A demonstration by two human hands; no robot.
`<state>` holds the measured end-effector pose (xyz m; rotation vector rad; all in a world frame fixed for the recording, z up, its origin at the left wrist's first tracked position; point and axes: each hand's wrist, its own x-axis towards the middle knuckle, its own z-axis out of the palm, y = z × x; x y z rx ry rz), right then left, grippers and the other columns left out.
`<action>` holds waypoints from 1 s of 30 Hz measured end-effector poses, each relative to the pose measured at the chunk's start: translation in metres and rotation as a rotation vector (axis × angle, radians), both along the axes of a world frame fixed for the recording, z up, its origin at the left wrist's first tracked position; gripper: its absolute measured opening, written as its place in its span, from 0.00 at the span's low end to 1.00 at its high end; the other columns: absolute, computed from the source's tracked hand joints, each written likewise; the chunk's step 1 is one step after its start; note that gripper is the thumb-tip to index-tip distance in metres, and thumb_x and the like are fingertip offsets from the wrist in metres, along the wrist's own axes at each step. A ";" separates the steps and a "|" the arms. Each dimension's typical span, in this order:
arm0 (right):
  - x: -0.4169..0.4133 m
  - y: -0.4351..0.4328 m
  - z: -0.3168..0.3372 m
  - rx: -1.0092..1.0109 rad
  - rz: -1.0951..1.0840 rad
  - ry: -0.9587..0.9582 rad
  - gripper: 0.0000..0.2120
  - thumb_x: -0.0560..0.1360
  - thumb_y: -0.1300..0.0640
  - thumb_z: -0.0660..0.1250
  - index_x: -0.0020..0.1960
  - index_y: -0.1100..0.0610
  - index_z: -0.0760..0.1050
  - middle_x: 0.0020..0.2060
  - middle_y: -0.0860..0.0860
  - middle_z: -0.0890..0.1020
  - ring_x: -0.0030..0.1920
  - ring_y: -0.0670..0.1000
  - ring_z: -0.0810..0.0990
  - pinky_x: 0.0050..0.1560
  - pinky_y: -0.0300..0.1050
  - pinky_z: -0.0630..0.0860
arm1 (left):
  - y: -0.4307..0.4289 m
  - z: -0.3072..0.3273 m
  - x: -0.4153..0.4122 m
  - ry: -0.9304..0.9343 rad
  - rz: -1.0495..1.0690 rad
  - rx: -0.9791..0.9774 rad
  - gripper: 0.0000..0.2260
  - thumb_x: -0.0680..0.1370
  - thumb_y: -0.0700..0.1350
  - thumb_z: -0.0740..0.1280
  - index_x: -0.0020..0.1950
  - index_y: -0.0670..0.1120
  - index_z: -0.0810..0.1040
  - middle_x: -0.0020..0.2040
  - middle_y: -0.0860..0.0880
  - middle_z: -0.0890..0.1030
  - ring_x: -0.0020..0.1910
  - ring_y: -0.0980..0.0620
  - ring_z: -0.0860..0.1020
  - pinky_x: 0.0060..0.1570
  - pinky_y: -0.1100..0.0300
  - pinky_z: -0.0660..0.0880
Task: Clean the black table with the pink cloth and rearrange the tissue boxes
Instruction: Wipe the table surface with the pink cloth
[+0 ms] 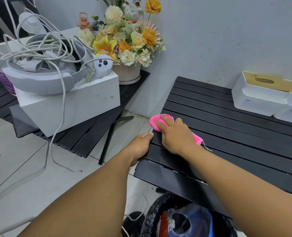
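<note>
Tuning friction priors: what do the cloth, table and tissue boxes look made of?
Cloth: fluffy pink fabric, likely microfibre; fuzzy nap, loose thread.
Table: black slats, semi-matte sheen; painted metal or plastic, unclear.
Tissue boxes: smooth white bodies, likely plastic; tan grained lids, maybe bamboo.

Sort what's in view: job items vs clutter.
Job: pink cloth under right hand; black table, edge gripped by left hand; tissue boxes on its far right.
Clutter: headset, controller, cables on white box; flower arrangement; cat figurine; bin bag.
</note>
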<state>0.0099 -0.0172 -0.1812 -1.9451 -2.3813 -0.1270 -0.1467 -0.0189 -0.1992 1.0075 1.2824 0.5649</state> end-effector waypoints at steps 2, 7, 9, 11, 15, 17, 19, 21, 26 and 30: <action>-0.004 0.005 0.002 -0.026 -0.025 -0.010 0.22 0.80 0.54 0.55 0.74 0.47 0.63 0.75 0.48 0.63 0.54 0.59 0.67 0.50 0.51 0.64 | 0.000 0.000 0.000 0.006 -0.002 0.008 0.17 0.82 0.53 0.57 0.55 0.42 0.79 0.52 0.38 0.84 0.43 0.45 0.82 0.50 0.47 0.79; 0.019 -0.034 -0.006 0.066 0.116 0.051 0.20 0.79 0.55 0.58 0.70 0.48 0.69 0.71 0.48 0.71 0.42 0.54 0.61 0.44 0.51 0.70 | 0.000 0.001 -0.001 0.015 -0.021 0.021 0.16 0.81 0.53 0.58 0.54 0.45 0.81 0.52 0.38 0.84 0.47 0.43 0.83 0.54 0.40 0.78; 0.031 -0.067 -0.005 0.080 0.180 0.083 0.20 0.78 0.55 0.58 0.69 0.48 0.71 0.70 0.48 0.72 0.41 0.54 0.62 0.42 0.52 0.73 | 0.000 0.002 -0.002 0.025 -0.012 0.019 0.16 0.82 0.53 0.57 0.54 0.46 0.81 0.51 0.39 0.84 0.50 0.41 0.84 0.53 0.40 0.79; 0.046 -0.099 -0.002 0.054 0.252 0.078 0.20 0.79 0.53 0.55 0.70 0.47 0.70 0.71 0.47 0.71 0.41 0.54 0.65 0.44 0.54 0.74 | 0.000 0.003 -0.001 0.026 -0.003 0.006 0.17 0.82 0.54 0.57 0.55 0.47 0.81 0.49 0.41 0.85 0.50 0.40 0.84 0.52 0.40 0.80; 0.085 -0.115 -0.001 0.030 0.318 0.043 0.20 0.81 0.52 0.55 0.72 0.46 0.69 0.73 0.45 0.69 0.43 0.54 0.68 0.49 0.49 0.74 | -0.003 0.007 0.000 0.046 -0.019 0.002 0.17 0.83 0.56 0.55 0.56 0.50 0.81 0.50 0.46 0.86 0.48 0.44 0.84 0.49 0.47 0.82; 0.103 -0.099 -0.003 0.070 0.221 0.053 0.19 0.80 0.54 0.58 0.70 0.47 0.71 0.72 0.46 0.71 0.41 0.55 0.66 0.46 0.53 0.74 | -0.005 0.010 0.001 0.063 -0.023 0.006 0.18 0.83 0.56 0.55 0.56 0.50 0.81 0.50 0.46 0.85 0.48 0.46 0.84 0.46 0.50 0.83; 0.115 -0.079 -0.004 0.105 0.050 0.084 0.18 0.79 0.57 0.62 0.68 0.48 0.73 0.71 0.47 0.72 0.42 0.56 0.67 0.46 0.53 0.75 | -0.007 0.014 0.002 0.076 -0.026 0.013 0.18 0.83 0.56 0.54 0.57 0.50 0.80 0.51 0.47 0.85 0.49 0.46 0.84 0.44 0.53 0.82; 0.116 -0.062 -0.003 0.090 -0.116 0.110 0.19 0.80 0.57 0.60 0.70 0.48 0.72 0.72 0.46 0.70 0.45 0.58 0.69 0.49 0.52 0.74 | -0.008 0.016 0.002 0.088 -0.022 0.019 0.18 0.83 0.56 0.54 0.57 0.50 0.80 0.51 0.47 0.84 0.49 0.47 0.83 0.44 0.55 0.81; 0.089 -0.066 -0.007 0.092 -0.090 0.128 0.17 0.79 0.55 0.58 0.66 0.49 0.74 0.70 0.49 0.72 0.46 0.59 0.70 0.50 0.55 0.74 | -0.008 0.018 0.003 0.091 -0.015 0.007 0.17 0.84 0.56 0.54 0.56 0.50 0.80 0.51 0.46 0.84 0.49 0.46 0.83 0.47 0.53 0.81; 0.059 -0.114 -0.005 0.076 0.180 0.163 0.19 0.77 0.55 0.57 0.67 0.49 0.73 0.70 0.49 0.73 0.43 0.56 0.69 0.46 0.54 0.75 | -0.008 0.018 0.004 0.089 -0.003 0.002 0.18 0.83 0.55 0.55 0.57 0.49 0.81 0.50 0.44 0.85 0.49 0.44 0.84 0.47 0.48 0.81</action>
